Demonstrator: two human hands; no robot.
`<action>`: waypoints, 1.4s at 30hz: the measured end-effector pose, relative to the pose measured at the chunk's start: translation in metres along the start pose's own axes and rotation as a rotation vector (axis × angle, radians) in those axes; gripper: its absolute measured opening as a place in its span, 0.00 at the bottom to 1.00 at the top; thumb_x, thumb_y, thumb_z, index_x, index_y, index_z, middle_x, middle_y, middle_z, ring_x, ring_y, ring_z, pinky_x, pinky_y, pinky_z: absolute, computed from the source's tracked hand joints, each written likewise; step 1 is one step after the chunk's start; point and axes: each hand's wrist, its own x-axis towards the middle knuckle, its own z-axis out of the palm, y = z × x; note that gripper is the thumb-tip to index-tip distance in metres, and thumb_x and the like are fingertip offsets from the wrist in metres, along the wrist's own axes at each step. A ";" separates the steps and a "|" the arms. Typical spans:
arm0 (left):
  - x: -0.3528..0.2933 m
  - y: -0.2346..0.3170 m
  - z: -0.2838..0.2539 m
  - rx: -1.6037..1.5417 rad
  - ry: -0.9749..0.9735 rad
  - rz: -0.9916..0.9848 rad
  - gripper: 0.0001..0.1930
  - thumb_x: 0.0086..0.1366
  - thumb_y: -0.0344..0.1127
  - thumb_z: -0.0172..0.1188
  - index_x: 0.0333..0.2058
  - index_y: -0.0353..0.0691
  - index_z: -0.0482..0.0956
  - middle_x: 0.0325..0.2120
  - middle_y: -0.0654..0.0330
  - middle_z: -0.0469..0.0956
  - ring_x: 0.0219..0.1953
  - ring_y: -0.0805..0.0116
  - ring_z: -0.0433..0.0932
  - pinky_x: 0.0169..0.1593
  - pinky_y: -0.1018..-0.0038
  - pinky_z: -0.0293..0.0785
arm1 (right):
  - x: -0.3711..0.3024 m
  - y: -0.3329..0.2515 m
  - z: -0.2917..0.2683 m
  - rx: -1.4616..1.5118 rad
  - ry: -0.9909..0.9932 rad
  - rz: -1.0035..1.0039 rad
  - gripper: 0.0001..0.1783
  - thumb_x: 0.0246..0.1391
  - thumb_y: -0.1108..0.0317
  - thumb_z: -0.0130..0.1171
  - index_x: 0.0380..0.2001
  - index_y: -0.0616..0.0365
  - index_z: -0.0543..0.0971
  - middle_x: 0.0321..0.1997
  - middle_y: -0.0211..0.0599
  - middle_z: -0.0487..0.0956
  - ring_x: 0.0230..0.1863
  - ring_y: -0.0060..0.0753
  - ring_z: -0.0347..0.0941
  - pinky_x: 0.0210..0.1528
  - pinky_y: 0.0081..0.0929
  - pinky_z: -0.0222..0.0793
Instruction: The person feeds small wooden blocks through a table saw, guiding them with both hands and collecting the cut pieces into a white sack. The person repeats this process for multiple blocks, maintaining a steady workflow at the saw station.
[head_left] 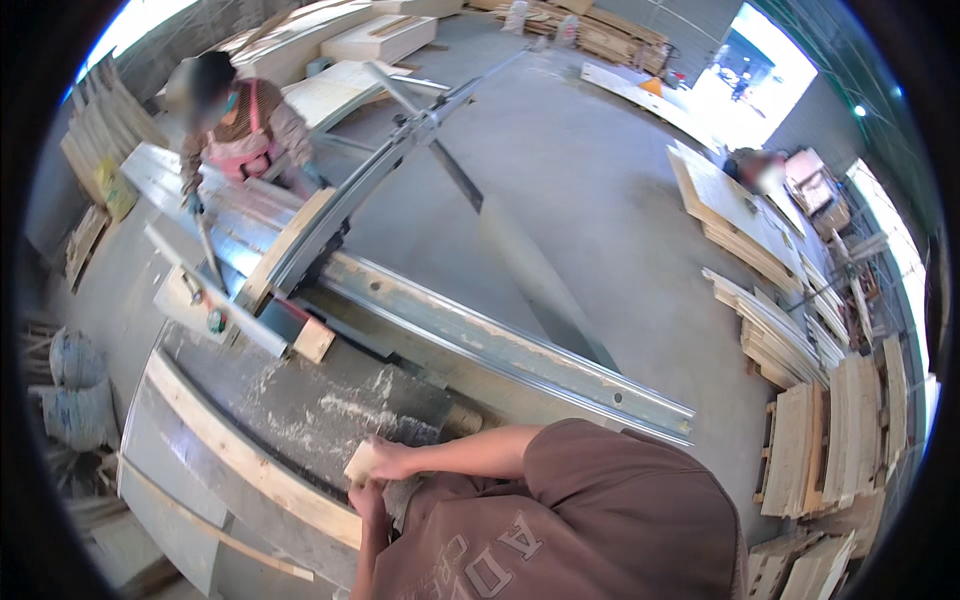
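Note:
Both of my hands meet over the near edge of a dusty machine table [300,400], around a short pale wood block [359,464]. My right hand [390,458] reaches in from the right, its fingers closed on the block's side. Below it, my left hand [368,498] is closed at the block's lower end; some of its fingers are hidden. Just left of my hands, a long wooden strip [250,450] lies along the table. Farther off, the end of another wood piece [314,341] rests by the metal fence.
A long metal sliding rail [510,345] and a crossbar [390,150] extend over the floor. At far left, a co-worker [245,130] in a pink apron holds a stick beside the metal table. Stacked boards [735,215] line the right. A thin strip [210,520] lies at lower left.

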 end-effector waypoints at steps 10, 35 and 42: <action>-0.018 -0.003 -0.008 -0.013 -0.068 0.126 0.39 0.58 0.29 0.70 0.67 0.29 0.66 0.62 0.47 0.77 0.63 0.52 0.77 0.66 0.60 0.73 | -0.014 -0.033 -0.035 -0.314 -0.191 -0.014 0.67 0.51 0.58 0.73 0.81 0.72 0.41 0.84 0.69 0.48 0.85 0.65 0.47 0.84 0.54 0.48; -0.023 0.057 0.002 1.127 -0.010 0.428 0.52 0.43 0.37 0.83 0.67 0.37 0.65 0.60 0.46 0.75 0.63 0.41 0.74 0.68 0.54 0.74 | 0.016 -0.038 -0.055 -0.910 -0.228 -0.576 0.43 0.38 0.64 0.81 0.59 0.57 0.74 0.58 0.41 0.80 0.64 0.44 0.76 0.70 0.43 0.64; -0.024 0.063 0.002 1.096 -0.007 0.413 0.55 0.40 0.34 0.84 0.68 0.37 0.64 0.60 0.46 0.75 0.63 0.41 0.74 0.68 0.54 0.74 | 0.014 -0.042 -0.058 -0.897 -0.231 -0.577 0.42 0.35 0.63 0.82 0.56 0.57 0.74 0.56 0.40 0.79 0.63 0.44 0.76 0.67 0.42 0.66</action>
